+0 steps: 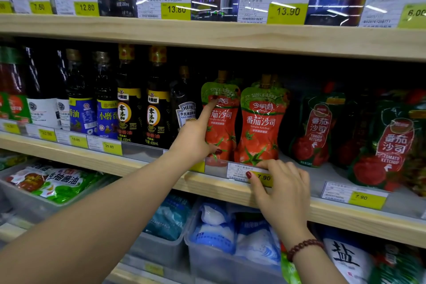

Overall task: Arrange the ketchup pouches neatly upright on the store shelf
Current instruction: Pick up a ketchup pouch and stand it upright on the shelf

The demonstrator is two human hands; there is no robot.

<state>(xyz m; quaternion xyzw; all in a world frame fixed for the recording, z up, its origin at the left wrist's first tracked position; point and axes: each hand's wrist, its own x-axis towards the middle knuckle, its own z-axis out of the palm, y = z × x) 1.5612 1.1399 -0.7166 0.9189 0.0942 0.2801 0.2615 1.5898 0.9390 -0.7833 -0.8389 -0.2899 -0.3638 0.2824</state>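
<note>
Standing upright on a wooden store shelf (207, 188) — two ketchup pouches (262, 122); left hand (196, 138) grips one, right hand (280, 188) rests spread on the edge.

ketchup pouches (262, 122): 4 | hands (280, 188): 2 | wooden shelf boards (207, 37): 3 | dark bottles (156, 99) middle shelf: about 8

Glossy plastic ketchup pouches (262, 122) on a matt pale wood shelf (345, 214).
</note>
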